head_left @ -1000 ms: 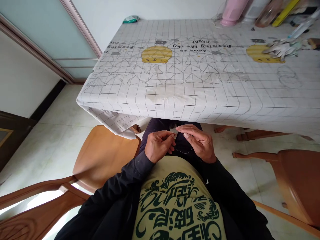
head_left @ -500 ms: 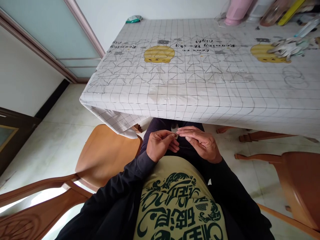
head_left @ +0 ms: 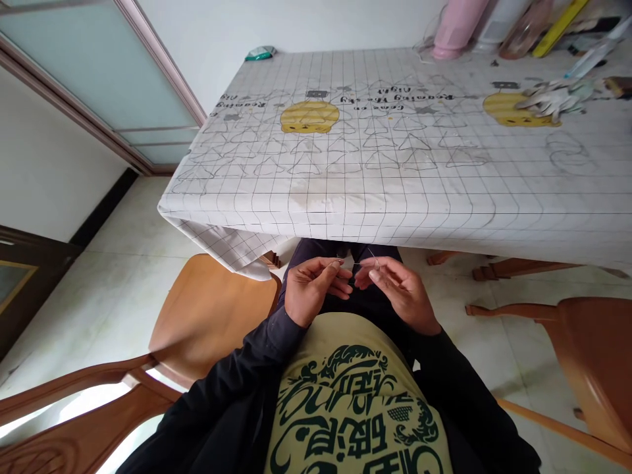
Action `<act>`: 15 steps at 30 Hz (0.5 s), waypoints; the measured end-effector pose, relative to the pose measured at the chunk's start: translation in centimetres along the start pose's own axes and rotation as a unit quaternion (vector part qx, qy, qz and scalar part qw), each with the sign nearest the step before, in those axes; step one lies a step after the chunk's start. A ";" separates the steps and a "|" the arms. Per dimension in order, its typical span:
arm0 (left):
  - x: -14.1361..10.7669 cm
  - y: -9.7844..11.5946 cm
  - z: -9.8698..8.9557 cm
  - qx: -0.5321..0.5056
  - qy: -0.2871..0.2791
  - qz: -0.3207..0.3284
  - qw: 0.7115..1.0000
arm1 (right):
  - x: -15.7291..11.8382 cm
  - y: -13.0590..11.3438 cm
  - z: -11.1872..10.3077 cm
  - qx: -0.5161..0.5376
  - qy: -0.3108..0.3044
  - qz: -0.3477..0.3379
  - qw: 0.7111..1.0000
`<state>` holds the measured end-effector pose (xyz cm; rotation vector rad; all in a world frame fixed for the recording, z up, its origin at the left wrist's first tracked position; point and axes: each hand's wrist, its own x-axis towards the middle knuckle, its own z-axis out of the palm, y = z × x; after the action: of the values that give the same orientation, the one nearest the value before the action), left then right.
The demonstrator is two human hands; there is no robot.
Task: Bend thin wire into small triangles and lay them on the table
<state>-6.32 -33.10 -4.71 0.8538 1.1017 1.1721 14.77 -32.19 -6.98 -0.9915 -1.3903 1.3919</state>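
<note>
A thin wire spans the small gap between my two hands, above my lap and just below the table's front edge. My left hand pinches one end of it between thumb and forefinger. At its other end, my right hand has thumb and fingers closed on the wire, and a short length sticks up past the fingertips. On the checked tablecloth lie rows of thin wire pieces, many bent into triangle-like shapes.
White gloves, a pink bottle and a yellow object are at the table's right. A green packet lies at the back left corner. Wooden chairs stand left and right.
My right hand has drawn back slightly from my left, its fingers curling in from a flatter pose. The wire between them now shows. The view has shifted a little.
</note>
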 end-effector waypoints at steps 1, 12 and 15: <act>0.0 -0.1 -0.1 0.001 -0.004 -0.002 1.000 | 0.0 0.0 0.2 -0.004 0.004 0.010 1.000; 1.3 0.9 -2.6 0.008 -0.118 -0.050 0.992 | 0.6 -1.8 0.2 -0.001 0.028 0.051 0.998; 1.5 1.2 -2.9 -0.052 -0.163 -0.091 0.981 | 0.6 -1.9 0.3 0.039 0.027 0.075 0.996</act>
<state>-9.37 -31.49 -4.70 0.8110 0.8225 0.8919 14.40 -31.77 -5.05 -1.0928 -1.2338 1.5051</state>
